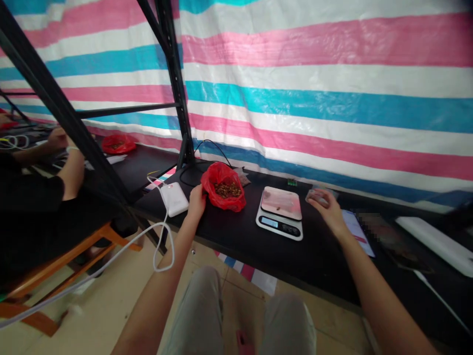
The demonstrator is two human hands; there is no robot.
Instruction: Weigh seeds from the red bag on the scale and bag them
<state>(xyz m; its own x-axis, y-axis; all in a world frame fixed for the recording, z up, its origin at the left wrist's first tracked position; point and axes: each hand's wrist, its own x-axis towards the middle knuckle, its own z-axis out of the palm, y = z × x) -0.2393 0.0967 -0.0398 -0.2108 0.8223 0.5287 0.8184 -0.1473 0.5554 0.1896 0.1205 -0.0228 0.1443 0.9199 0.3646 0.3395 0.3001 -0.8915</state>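
Across the long black table (229, 229): white flat digital scale (281, 213) mid-table, screen lit. Red crumpled plastic bag (236, 201), small brown pieces inside, sits left of it. Left hand (197, 201) at bag's left edge; can't tell if fingers are clamped. Right hand (328, 209), right of scale: fingers pinched on small clear plastic packet (314, 194).

Diffuse light, sheen on striped sheet (314, 79), blurred edges

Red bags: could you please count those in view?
2 clearly: one bag at the left hand, another on the farther table; something red, far left, may be another.
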